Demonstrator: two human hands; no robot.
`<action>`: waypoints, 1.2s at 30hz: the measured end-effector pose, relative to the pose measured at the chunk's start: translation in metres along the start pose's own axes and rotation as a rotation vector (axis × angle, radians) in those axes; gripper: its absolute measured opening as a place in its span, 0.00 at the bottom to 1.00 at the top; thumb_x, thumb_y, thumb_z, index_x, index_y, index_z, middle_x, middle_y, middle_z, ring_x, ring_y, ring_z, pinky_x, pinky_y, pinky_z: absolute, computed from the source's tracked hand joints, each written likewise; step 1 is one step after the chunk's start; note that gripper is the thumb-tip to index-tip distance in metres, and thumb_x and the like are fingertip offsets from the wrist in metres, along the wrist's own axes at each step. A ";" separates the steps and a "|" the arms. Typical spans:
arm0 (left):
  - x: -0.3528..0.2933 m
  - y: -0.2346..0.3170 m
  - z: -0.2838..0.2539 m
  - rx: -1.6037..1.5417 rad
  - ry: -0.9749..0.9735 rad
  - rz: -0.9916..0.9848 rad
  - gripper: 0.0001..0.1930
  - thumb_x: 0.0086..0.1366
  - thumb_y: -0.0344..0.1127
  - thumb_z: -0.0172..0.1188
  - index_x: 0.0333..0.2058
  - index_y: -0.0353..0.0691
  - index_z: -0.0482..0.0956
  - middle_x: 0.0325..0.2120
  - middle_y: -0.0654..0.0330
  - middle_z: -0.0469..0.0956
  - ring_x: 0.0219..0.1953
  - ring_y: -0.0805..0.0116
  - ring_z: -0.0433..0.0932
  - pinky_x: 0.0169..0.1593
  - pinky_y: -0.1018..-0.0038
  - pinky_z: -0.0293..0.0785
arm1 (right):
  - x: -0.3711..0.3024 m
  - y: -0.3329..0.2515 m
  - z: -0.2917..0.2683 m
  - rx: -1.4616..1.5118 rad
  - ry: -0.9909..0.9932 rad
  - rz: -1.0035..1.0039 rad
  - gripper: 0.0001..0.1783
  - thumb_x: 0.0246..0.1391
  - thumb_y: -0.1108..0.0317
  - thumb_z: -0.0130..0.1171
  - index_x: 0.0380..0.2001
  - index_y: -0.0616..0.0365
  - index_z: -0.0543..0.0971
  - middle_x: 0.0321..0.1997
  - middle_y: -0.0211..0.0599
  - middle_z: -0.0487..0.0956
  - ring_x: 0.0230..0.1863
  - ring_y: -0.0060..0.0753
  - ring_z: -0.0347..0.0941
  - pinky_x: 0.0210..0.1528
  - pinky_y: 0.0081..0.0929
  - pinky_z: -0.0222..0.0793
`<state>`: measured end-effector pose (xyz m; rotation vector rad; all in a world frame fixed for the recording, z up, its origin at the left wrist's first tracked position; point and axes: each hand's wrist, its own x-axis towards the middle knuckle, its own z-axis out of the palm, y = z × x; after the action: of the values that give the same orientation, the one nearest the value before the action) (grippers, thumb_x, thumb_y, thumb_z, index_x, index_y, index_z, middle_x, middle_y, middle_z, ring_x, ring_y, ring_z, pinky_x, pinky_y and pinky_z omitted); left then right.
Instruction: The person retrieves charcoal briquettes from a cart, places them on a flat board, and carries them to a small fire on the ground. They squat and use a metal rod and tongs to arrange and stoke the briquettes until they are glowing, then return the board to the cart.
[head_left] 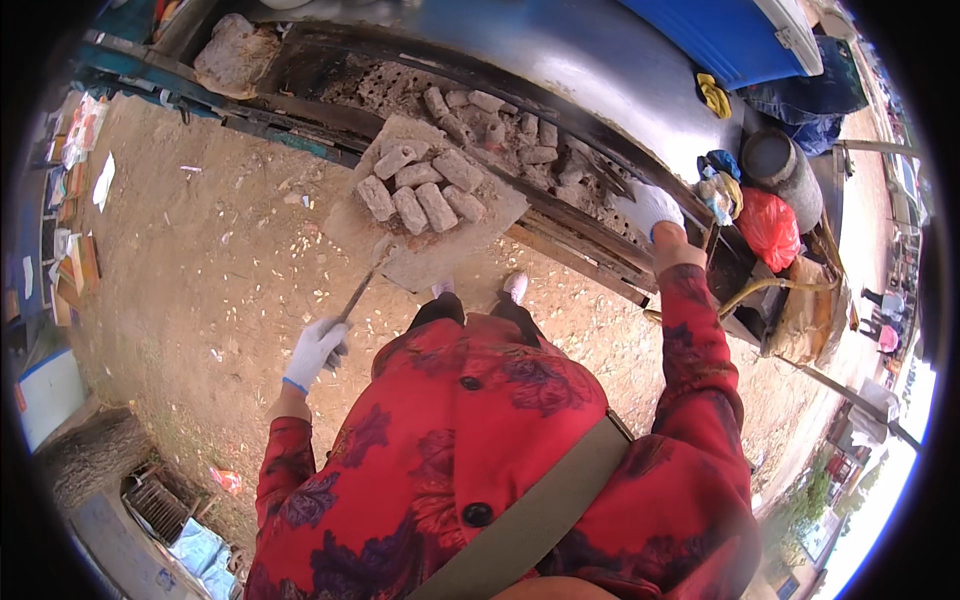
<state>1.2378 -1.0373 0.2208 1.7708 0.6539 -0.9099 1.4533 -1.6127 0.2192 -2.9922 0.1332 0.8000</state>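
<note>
My left hand [317, 350], in a white glove, is closed round the thin handle of a flat, ash-coated metal shovel [425, 264]. Several grey, ash-covered charcoal briquettes [436, 207] are heaped on its broad blade, which sits against the near edge of a long charcoal trough [400, 42]. Further briquettes [538, 155] lie in the trough among loose ash, a few glowing faintly orange. At the trough's right part, my gloved right hand [648, 208] is closed on a dark, slim tool that looks like tongs [612, 182], its tips near the ash.
Behind the trough is a shiny metal surface [590, 80] with a blue cooler box [720, 35] and a yellow cloth [713, 95]. A red plastic bag [769, 228] and a grey metal canister [785, 170] stand right of my right hand. Dirt ground [230, 250] lies below.
</note>
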 end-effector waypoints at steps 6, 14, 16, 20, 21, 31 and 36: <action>0.015 0.009 0.018 -0.062 0.003 -0.013 0.19 0.67 0.50 0.54 0.46 0.42 0.78 0.22 0.65 0.76 0.16 0.79 0.72 0.20 0.82 0.68 | -0.073 -0.017 -0.040 -0.001 0.038 -0.087 0.26 0.57 0.45 0.54 0.48 0.55 0.78 0.39 0.57 0.81 0.45 0.58 0.77 0.48 0.47 0.70; 0.016 0.016 0.027 -0.033 0.048 -0.026 0.17 0.68 0.48 0.54 0.43 0.41 0.79 0.17 0.68 0.71 0.14 0.80 0.67 0.18 0.81 0.63 | -0.102 -0.104 -0.051 0.536 -0.324 -0.092 0.34 0.56 0.47 0.57 0.56 0.66 0.73 0.33 0.51 0.81 0.26 0.38 0.80 0.26 0.32 0.77; 0.017 0.017 0.027 -0.029 0.038 -0.023 0.17 0.68 0.48 0.54 0.43 0.41 0.79 0.17 0.68 0.70 0.14 0.80 0.67 0.17 0.81 0.62 | -0.105 -0.112 -0.042 0.629 -0.381 0.007 0.36 0.55 0.48 0.58 0.58 0.64 0.71 0.33 0.47 0.81 0.23 0.31 0.78 0.22 0.28 0.76; 0.018 0.014 0.028 -0.044 0.034 -0.008 0.16 0.68 0.47 0.54 0.41 0.40 0.79 0.16 0.66 0.70 0.13 0.79 0.67 0.17 0.80 0.61 | -0.111 -0.104 -0.031 0.684 -0.347 -0.066 0.38 0.53 0.48 0.61 0.59 0.67 0.70 0.33 0.45 0.80 0.21 0.30 0.76 0.21 0.26 0.74; 0.018 0.012 0.029 -0.053 0.037 -0.003 0.16 0.67 0.47 0.54 0.40 0.40 0.79 0.16 0.66 0.70 0.13 0.79 0.67 0.17 0.80 0.61 | -0.112 -0.096 -0.030 0.691 -0.321 -0.056 0.38 0.53 0.48 0.61 0.59 0.66 0.70 0.33 0.45 0.80 0.21 0.29 0.76 0.21 0.26 0.74; 0.024 -0.014 0.043 -0.196 0.068 0.046 0.16 0.68 0.44 0.56 0.40 0.36 0.80 0.14 0.67 0.69 0.10 0.82 0.62 0.14 0.82 0.55 | -0.065 0.028 0.008 0.415 -0.191 0.351 0.30 0.52 0.47 0.60 0.43 0.66 0.80 0.27 0.46 0.81 0.23 0.37 0.79 0.28 0.36 0.75; 0.018 -0.015 0.039 -0.199 0.108 0.036 0.17 0.67 0.46 0.57 0.39 0.37 0.82 0.14 0.67 0.69 0.11 0.81 0.62 0.15 0.81 0.56 | -0.051 0.015 0.019 0.614 -0.206 0.218 0.26 0.53 0.50 0.61 0.41 0.65 0.80 0.21 0.41 0.78 0.19 0.33 0.76 0.21 0.31 0.72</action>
<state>1.2253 -1.0678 0.1899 1.6563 0.7528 -0.7030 1.3986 -1.6227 0.2282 -2.3311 0.5861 0.8809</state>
